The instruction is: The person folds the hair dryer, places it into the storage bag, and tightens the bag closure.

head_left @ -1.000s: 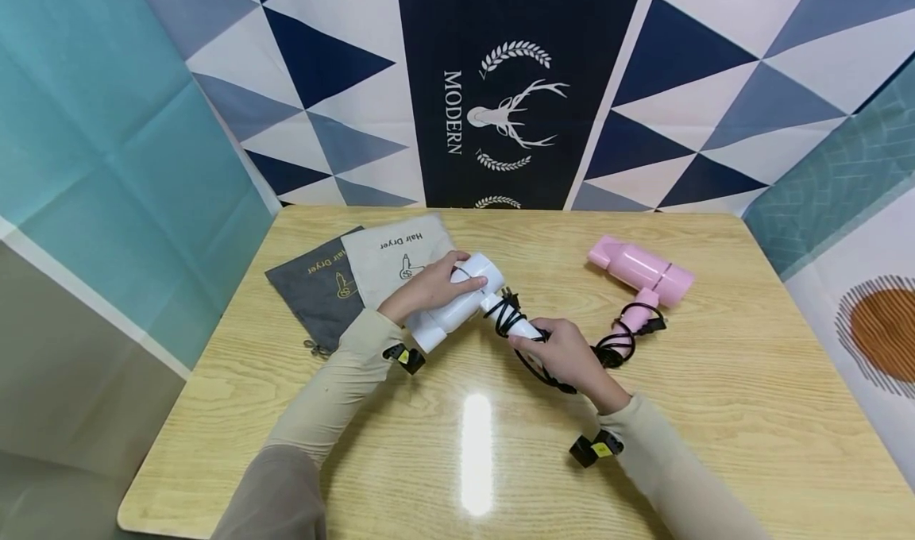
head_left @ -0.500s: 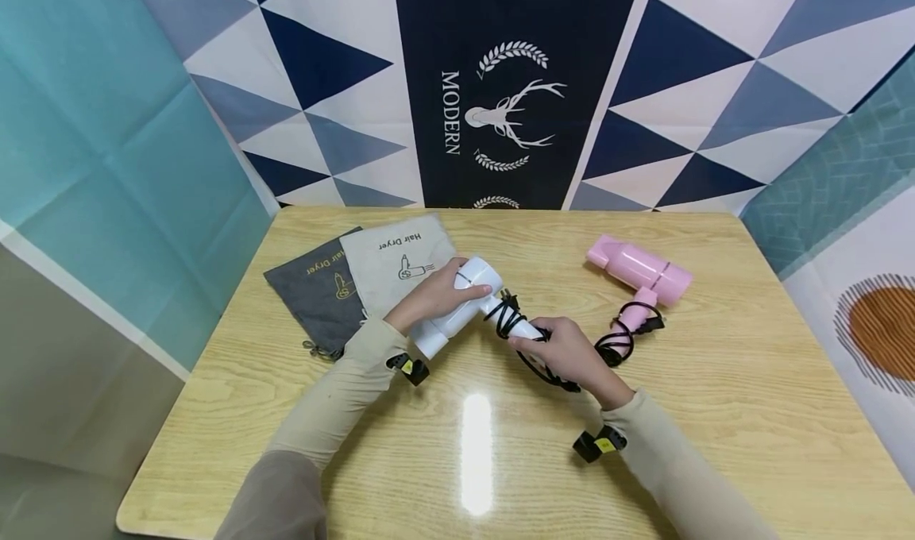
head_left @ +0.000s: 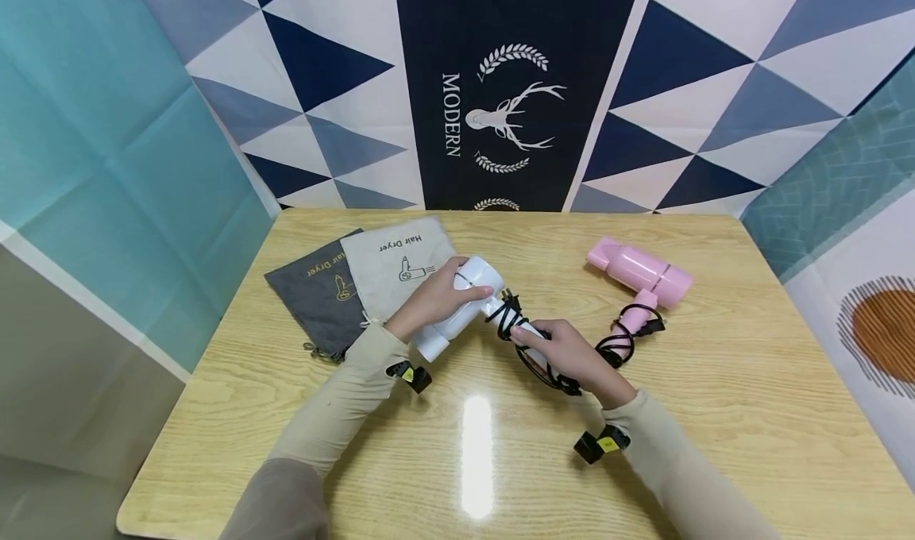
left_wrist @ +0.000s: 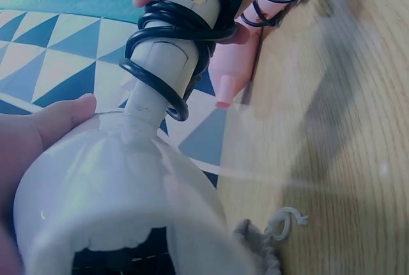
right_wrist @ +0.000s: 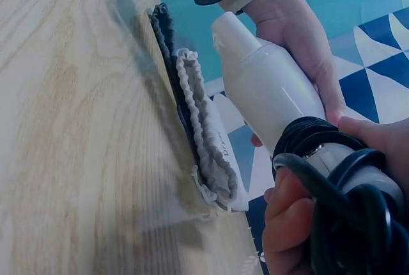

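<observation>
A white hair dryer [head_left: 453,323] is held between both hands above the table. Its barrel is gripped by my left hand [head_left: 433,300], thumb across the top near the rear end. My right hand [head_left: 565,351] grips the handle, where a black power cord [right_wrist: 358,185] is wound in several loops. In the left wrist view the handle [left_wrist: 160,64] rises from the barrel, and fingers of the right hand wrap its upper part. The nozzle [right_wrist: 233,37] points toward the left wrist in the right wrist view.
A pink hair dryer [head_left: 639,270] with its own wound cord lies at the right of the wooden table [head_left: 715,413]. Two drawstring pouches, a light one [head_left: 389,246] overlapping a dark grey one [head_left: 318,286], lie at the back left. A patterned cloth [head_left: 343,71] hangs behind.
Both hands keep their hold on the white hair dryer. The left hand and barrel have shifted slightly right and nearer; the right thumb has moved a little up the handle.
</observation>
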A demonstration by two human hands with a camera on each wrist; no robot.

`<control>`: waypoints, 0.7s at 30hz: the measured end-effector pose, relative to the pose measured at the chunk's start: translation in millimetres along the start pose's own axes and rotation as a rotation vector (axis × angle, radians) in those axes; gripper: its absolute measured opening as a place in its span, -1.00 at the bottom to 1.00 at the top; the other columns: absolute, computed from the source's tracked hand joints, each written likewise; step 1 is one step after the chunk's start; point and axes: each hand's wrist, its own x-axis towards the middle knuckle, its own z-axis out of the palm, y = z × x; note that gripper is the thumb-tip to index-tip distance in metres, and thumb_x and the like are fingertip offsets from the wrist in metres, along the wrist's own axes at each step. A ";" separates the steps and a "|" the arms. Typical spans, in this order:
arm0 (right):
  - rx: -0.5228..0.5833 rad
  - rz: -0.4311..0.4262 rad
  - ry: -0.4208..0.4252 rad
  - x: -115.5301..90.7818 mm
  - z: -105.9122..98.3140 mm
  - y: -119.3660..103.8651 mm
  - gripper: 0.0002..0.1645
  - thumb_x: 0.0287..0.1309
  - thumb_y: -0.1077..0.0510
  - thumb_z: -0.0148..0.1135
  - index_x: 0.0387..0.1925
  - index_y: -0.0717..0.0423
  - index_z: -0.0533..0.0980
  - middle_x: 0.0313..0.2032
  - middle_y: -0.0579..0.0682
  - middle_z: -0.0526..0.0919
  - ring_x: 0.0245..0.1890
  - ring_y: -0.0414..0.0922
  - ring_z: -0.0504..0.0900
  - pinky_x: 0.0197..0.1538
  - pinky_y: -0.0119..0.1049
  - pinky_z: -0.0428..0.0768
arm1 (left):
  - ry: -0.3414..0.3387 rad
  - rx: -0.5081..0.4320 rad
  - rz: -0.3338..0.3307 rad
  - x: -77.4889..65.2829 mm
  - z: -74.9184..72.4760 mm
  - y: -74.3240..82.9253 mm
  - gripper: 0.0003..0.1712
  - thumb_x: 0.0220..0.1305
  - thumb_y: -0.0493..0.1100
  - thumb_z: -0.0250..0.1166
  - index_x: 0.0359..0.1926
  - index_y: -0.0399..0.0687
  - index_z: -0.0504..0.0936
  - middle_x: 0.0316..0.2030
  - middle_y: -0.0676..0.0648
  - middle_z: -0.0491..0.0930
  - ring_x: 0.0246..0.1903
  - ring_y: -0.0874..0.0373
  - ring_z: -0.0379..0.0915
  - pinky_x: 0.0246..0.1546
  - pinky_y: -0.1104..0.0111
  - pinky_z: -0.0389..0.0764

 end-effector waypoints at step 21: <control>0.030 0.035 0.074 0.0 5.8 -9.3 -0.39 0.34 -0.30 0.02 -0.36 0.19 0.47 -0.63 -0.03 0.46 -0.59 -0.13 0.46 -0.36 -0.29 0.46 | 0.102 0.021 -0.051 -4.1 9.0 2.3 -0.07 0.24 0.33 0.21 0.47 0.03 0.14 0.08 -0.16 0.55 -0.21 0.01 0.54 -0.39 0.29 0.55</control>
